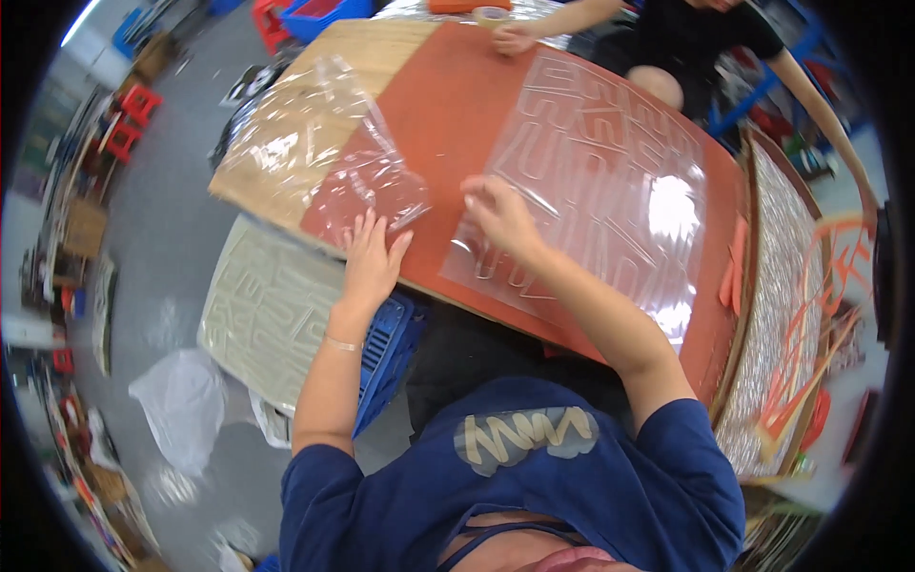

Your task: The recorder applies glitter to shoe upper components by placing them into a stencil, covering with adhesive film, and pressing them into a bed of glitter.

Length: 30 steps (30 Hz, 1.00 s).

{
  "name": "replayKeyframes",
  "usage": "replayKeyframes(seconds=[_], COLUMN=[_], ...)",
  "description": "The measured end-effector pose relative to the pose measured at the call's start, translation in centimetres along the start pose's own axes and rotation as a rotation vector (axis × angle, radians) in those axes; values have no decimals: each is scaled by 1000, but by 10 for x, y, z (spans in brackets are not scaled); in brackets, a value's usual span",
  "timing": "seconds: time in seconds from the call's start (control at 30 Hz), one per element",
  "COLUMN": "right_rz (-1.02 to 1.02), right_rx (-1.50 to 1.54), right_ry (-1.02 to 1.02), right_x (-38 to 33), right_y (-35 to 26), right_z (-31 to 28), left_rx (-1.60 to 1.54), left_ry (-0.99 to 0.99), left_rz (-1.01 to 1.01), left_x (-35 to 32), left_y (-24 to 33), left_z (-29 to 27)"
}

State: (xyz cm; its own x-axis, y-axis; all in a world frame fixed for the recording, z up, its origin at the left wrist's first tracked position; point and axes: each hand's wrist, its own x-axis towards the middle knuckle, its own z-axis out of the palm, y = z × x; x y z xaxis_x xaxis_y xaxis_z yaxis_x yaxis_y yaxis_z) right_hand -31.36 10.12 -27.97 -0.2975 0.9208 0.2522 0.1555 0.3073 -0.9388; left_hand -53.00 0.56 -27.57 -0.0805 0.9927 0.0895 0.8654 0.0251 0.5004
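My left hand [372, 255] lies with its fingers spread at the near edge of a crinkled clear plastic film [353, 162]. The fingertips touch the film's lower corner, or rest right beside it. My right hand [500, 217] is over the left edge of a clear plastic sheet [610, 143] with raised letter-like outlines. Its fingers are curled together, and what they hold, if anything, is too small to tell. Film and sheet both lie on a red-brown mat [434, 105] that covers much of the wooden table [276, 105].
Across the table sits a co-worker in black, one hand [516, 39] by a tape roll [491, 15]. Left of me, a pale sheet with letter shapes [257, 315] lies near a blue crate [386, 353]. A white bag [181, 405] stands on the floor. Orange strips [801, 362] hang at right.
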Motion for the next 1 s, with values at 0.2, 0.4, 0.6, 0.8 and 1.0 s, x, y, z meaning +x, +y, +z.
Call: replayKeyframes(seconds=[0.2,0.4,0.6,0.8,1.0], right_rz=[-18,532,561,418,184], right_rx=[-158,5,-56,-431,-569], right_ry=[88,219,306,285,422], right_x=[-207,-399,-451,-473,-494], right_y=[-40,-63,-39,-4,9], right_z=[-122,-161,-156,-163,-157], left_rx=[56,-346,-540,-1,24], left_ry=[168,-203,-748,-810,-469], left_rz=[224,751,352,-11,387], left_x=[-47,-132,-199,-167,-170], left_y=[32,82,21,-51,64], left_z=[32,36,88,154,136])
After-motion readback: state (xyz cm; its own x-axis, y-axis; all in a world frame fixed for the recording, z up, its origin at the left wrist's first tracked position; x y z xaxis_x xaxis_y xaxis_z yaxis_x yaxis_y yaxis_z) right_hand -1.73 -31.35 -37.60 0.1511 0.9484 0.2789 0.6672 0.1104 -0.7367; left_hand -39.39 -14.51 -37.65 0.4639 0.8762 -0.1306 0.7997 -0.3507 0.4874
